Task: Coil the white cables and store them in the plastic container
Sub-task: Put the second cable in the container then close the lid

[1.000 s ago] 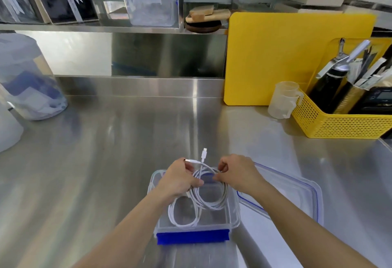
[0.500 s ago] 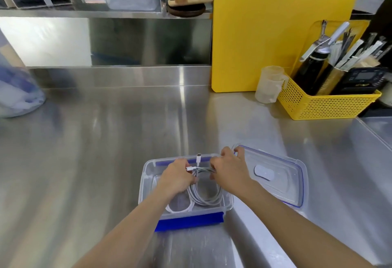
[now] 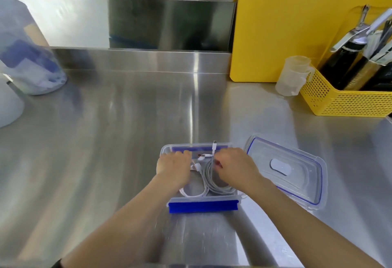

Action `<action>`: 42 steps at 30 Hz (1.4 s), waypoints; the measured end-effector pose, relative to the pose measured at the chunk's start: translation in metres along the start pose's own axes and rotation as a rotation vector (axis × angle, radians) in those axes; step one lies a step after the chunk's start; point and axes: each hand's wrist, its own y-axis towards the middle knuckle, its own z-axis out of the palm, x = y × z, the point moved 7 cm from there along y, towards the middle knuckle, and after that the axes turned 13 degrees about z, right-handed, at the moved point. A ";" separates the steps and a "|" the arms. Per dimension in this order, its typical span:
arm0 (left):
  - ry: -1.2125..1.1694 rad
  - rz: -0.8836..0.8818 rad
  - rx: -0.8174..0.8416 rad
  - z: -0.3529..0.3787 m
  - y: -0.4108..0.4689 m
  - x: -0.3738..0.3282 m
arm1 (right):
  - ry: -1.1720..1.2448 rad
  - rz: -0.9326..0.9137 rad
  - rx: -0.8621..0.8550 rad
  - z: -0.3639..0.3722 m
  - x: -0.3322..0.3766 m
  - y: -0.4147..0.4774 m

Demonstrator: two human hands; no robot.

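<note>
A clear plastic container [image 3: 202,199] with blue clasps sits on the steel counter in front of me. Inside it lie two coiled white cables: one coil [image 3: 216,187] on the right and another [image 3: 192,193] on the left. My left hand [image 3: 175,167] presses down into the container's left half over the left coil. My right hand [image 3: 232,168] pinches the right coil near its top, and one plug end [image 3: 214,147] sticks up above the far rim. The fingertips of both hands are hidden.
The container's clear lid [image 3: 286,170] lies flat just right of it. A yellow perforated basket [image 3: 347,100] of utensils, a small measuring cup [image 3: 293,76] and a yellow cutting board [image 3: 292,25] stand at the back right. Translucent jugs [image 3: 25,51] stand at the left.
Both hands have lowered the coiled cable from above the container down into it. My left hand now presses flat inside instead of gripping the coil.
</note>
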 end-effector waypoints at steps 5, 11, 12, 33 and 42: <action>0.138 0.058 0.054 0.011 -0.003 -0.010 | -0.055 0.024 0.423 0.041 0.010 -0.005; 0.366 0.027 0.101 0.013 -0.004 -0.004 | -0.108 0.061 0.527 0.052 0.010 -0.005; 0.378 0.024 0.098 0.013 -0.004 -0.004 | -0.115 0.052 0.525 0.052 0.011 -0.005; -0.104 0.096 0.187 -0.016 0.017 0.019 | 0.109 -0.065 0.418 0.030 0.009 -0.002; -0.241 0.179 -0.395 -0.107 0.047 -0.057 | 0.317 0.106 -0.071 -0.027 -0.071 0.007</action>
